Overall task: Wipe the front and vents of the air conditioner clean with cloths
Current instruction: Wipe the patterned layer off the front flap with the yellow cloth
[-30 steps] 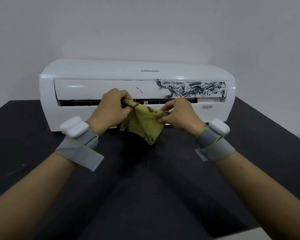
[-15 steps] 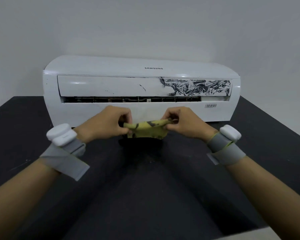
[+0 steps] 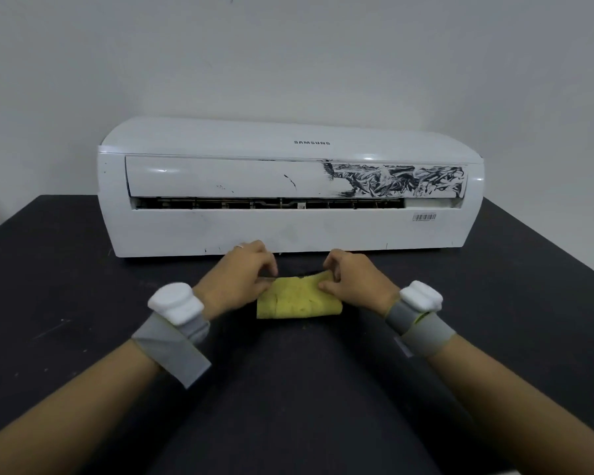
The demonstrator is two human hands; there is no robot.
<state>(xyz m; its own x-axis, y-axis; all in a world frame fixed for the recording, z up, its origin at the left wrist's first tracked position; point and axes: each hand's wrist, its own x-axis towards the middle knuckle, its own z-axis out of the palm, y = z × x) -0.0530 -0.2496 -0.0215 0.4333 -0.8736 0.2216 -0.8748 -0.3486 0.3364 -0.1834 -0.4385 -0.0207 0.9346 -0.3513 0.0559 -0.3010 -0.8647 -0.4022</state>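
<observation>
A white air conditioner (image 3: 220, 231) stands on the black table against the wall. Black smears (image 3: 398, 182) cover the right part of its front flap, and a few small dark marks sit near the flap's middle. The vent slot (image 3: 254, 203) runs dark below the flap. A yellow cloth (image 3: 297, 301), folded into a rectangle, lies flat on the table just in front of the unit. My left hand (image 3: 240, 274) pinches its far left corner. My right hand (image 3: 352, 279) pinches its far right corner.
The black table (image 3: 48, 269) stretches left, right and toward me around the unit. A plain white wall (image 3: 288, 56) rises behind it. A barcode sticker (image 3: 424, 217) sits on the unit's lower right front.
Both hands came down from in front of the vent to the table. The cloth, held up crumpled and stained before, now lies folded flat with a clean yellow face up.
</observation>
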